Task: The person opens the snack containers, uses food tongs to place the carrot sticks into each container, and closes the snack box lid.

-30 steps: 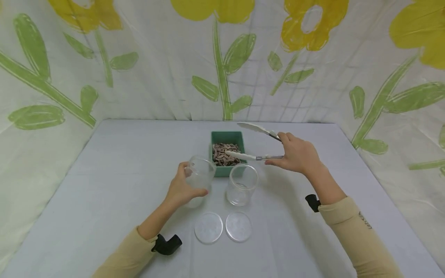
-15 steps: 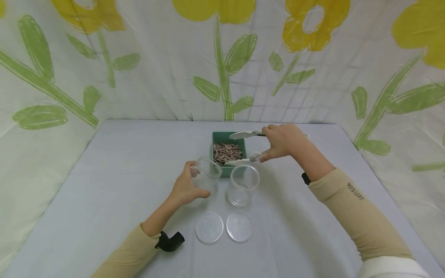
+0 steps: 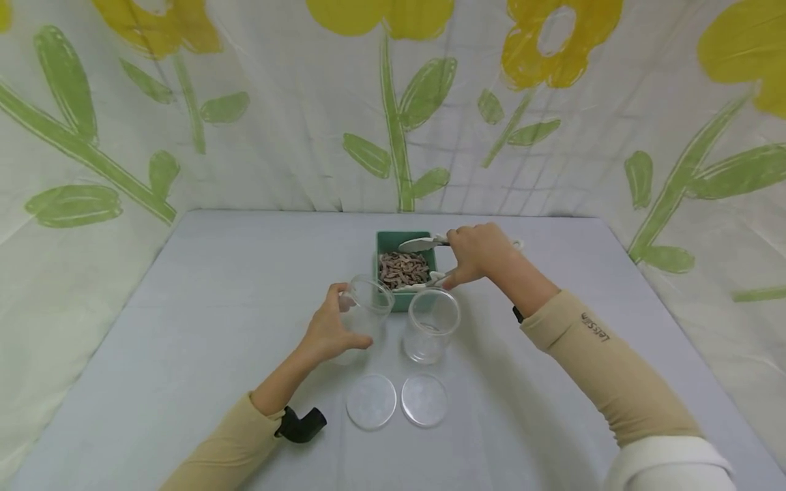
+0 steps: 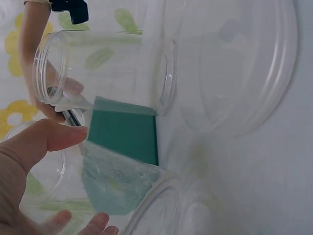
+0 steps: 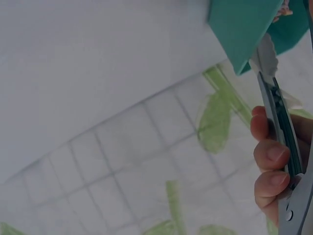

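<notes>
The person's left hand [image 3: 328, 331] curves round the left jar [image 3: 370, 307], a clear one, with the thumb on the near side and the fingers spread wide apart from it around the far side. That jar leans toward the green box [image 3: 402, 302], its mouth tipped to the right. The right hand [image 3: 482, 252] grips the tongs [image 3: 420, 243], fingers wrapped over the far arm, thumb against the near one. The tongs themselves stand well apart at the tips: the far tip is over the box, and the near one lies at its front edge, partly hidden behind the right jar [image 3: 432, 327]. From here I can't tell whether either tip touches the brown strips [image 3: 402, 269] heaped inside the box. The right jar stands upright on the table [image 3: 202, 327], just in front of the box. Nearer the person, the left lid [image 3: 371, 402] and right lid [image 3: 425, 400] lie flat, side by side.
</notes>
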The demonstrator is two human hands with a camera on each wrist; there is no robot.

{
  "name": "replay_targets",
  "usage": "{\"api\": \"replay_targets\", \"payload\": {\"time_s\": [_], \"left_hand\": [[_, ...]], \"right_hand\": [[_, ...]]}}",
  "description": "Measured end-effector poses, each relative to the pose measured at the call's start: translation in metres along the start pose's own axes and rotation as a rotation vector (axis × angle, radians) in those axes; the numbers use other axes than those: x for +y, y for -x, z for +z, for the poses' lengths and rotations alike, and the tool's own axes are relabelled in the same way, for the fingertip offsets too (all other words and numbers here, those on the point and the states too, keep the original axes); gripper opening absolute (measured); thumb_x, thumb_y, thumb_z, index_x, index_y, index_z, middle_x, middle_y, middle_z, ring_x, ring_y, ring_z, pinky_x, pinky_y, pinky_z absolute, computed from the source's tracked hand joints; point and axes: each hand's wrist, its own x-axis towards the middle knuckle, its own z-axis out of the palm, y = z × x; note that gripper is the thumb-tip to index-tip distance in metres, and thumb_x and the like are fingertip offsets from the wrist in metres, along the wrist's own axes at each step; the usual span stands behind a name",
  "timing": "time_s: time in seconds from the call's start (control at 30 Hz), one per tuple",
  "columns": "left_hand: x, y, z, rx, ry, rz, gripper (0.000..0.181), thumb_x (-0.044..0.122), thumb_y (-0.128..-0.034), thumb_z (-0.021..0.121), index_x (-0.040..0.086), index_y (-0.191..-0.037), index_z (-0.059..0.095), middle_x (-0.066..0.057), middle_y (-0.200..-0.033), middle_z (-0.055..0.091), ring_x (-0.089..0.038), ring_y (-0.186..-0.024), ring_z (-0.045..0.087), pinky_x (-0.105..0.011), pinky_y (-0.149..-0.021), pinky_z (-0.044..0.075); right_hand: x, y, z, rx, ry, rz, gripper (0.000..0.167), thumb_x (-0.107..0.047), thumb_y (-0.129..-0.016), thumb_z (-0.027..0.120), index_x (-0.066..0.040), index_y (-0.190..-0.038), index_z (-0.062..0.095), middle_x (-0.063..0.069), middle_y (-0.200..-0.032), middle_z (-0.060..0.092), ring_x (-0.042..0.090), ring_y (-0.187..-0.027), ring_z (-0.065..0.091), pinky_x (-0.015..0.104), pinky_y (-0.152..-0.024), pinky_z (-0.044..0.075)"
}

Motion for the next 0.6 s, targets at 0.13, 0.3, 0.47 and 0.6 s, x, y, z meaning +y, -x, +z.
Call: {"api": "replay_targets", "payload": {"time_s": [0.13, 0.3, 0.47, 0.6], "left_hand": [[0.000, -0.001, 0.000, 0.001, 0.009, 0.003, 0.094, 0.007, -0.0622, 0.084, -0.001, -0.139, 0.030, -0.026, -0.127, 0.054, -0.041, -0.120, 0.051, -0.055, -0.094, 0.044], [0.001, 0.000, 0.000, 0.005, 0.012, 0.002, 0.093, 0.007, -0.0622, 0.084, -0.001, -0.139, 0.031, -0.025, -0.127, 0.055, -0.041, -0.120, 0.050, -0.054, -0.094, 0.044], [0.000, 0.000, 0.000, 0.013, 0.013, 0.002, 0.092, 0.007, -0.0622, 0.084, 0.000, -0.138, 0.031, -0.026, -0.126, 0.055, -0.042, -0.119, 0.051, -0.055, -0.093, 0.044], [-0.001, 0.000, 0.001, 0.016, 0.014, 0.004, 0.092, 0.007, -0.0621, 0.084, 0.000, -0.137, 0.032, -0.027, -0.126, 0.055, -0.042, -0.118, 0.051, -0.055, -0.092, 0.044]], "right_hand": [[-0.001, -0.002, 0.002, -0.014, -0.043, 0.000, 0.080, -0.067, -0.072, 0.071, -0.004, -0.119, 0.059, 0.011, -0.100, 0.065, 0.029, -0.081, 0.064, 0.042, -0.066, 0.054], [-0.003, -0.001, 0.007, -0.017, -0.124, 0.005, 0.075, -0.059, -0.075, 0.073, -0.005, -0.124, 0.057, 0.012, -0.100, 0.065, 0.029, -0.080, 0.063, 0.042, -0.065, 0.053], [-0.003, 0.001, 0.013, 0.005, -0.157, 0.001, 0.073, -0.054, -0.078, 0.074, -0.006, -0.130, 0.055, 0.013, -0.103, 0.066, 0.029, -0.080, 0.063, 0.043, -0.066, 0.053], [-0.003, 0.002, 0.019, 0.042, -0.159, -0.006, 0.072, -0.053, -0.079, 0.073, -0.007, -0.130, 0.056, 0.012, -0.104, 0.066, 0.028, -0.078, 0.062, 0.043, -0.065, 0.053]]}}
